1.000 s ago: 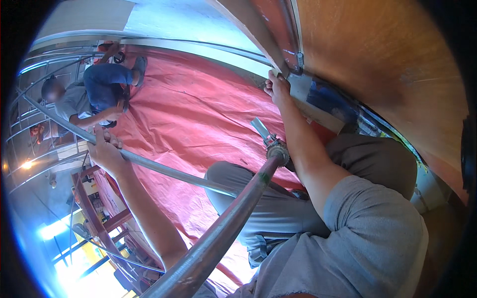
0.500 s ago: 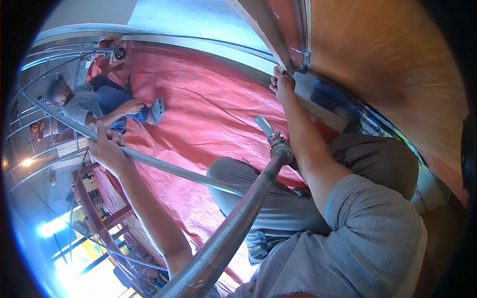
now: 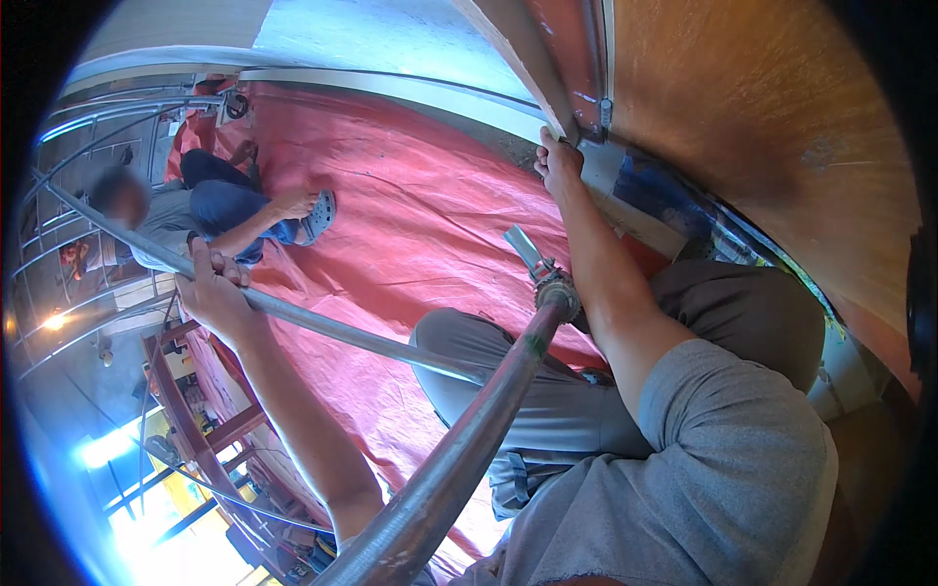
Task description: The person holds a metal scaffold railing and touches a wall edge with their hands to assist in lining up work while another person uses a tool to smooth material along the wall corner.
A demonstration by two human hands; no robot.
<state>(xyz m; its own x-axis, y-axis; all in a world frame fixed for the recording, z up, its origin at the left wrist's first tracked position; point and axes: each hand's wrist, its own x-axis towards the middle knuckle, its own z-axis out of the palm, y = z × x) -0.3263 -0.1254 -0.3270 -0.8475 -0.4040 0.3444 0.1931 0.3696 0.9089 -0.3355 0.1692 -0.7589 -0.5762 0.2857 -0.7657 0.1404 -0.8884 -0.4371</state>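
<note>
My left hand [image 3: 213, 293] is closed around a long thin metal tube [image 3: 342, 335] slanting from upper left down toward my bent legs. My right hand [image 3: 559, 164] is closed at the lower end of a beige board edge [image 3: 528, 68]; what its fingers hold is hidden. Between my arms a thicker metal pipe [image 3: 479, 420] rises diagonally from the bottom, with a fitting [image 3: 555, 293] at its upper end. Just past that fitting, near my right forearm, a short metal channel piece [image 3: 529, 246] sticks out.
Another person [image 3: 225, 210] sits on the red tarp [image 3: 401, 166] at upper left, among curved metal framework [image 3: 88, 132]. A wooden panel [image 3: 762, 117] stands at the right. A dark red metal frame [image 3: 210, 439] and a bright opening are at lower left. A pale wall [image 3: 371, 39] bounds the top.
The other person has lowered a raised arm and shifted the legs, a shoe moving rightward. My hands, the tube and the pipe have drifted slightly right and up in view, grips unchanged.
</note>
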